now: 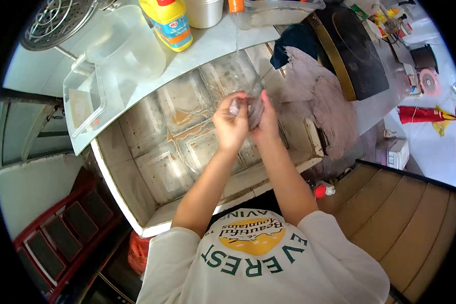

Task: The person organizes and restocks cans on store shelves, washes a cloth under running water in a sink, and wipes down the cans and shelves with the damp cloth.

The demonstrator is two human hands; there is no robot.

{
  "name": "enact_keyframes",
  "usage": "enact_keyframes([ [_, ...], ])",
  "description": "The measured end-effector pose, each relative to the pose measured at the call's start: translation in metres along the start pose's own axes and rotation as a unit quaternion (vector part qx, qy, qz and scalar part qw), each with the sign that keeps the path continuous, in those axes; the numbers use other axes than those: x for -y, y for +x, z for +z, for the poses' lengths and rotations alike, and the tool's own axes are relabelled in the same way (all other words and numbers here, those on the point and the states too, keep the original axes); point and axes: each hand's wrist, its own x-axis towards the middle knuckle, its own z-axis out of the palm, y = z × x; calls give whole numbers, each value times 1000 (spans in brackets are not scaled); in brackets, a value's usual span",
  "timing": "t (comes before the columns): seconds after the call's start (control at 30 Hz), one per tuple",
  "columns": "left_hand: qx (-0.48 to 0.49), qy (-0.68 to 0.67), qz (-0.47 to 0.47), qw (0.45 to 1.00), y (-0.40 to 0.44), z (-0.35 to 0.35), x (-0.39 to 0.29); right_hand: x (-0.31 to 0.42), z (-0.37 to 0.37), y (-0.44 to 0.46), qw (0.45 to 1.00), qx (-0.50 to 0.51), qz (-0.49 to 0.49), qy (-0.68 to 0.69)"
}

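Note:
Over the tiled sink (169, 152), my left hand (229, 121) and my right hand (266, 119) are close together. Between them is a small, wet-looking greyish bundle (255, 110), gripped by the curled fingers of both hands. What the bundle is made of cannot be made out. A thin stream of water falls from above, near the orange tap end (236, 5), towards my hands. Brownish water lies on the sink's tiles.
A yellow bottle (170, 28), a white tub (205, 12) and a clear plastic container (129, 45) stand along the back ledge. To the right lie a pinkish-grey cloth (321, 96) and a black cooktop (352, 53). The sink's raised rim (114, 187) runs around the front and left.

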Motion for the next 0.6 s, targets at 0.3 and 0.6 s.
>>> enact_keyframes([
  [0.3,277,345,532,722,-9,5,-64,54,36,8,911,229,333,-77],
  [0.6,479,405,594,504,-26,-17,-22,27,42,1,744,286,291,-528],
])
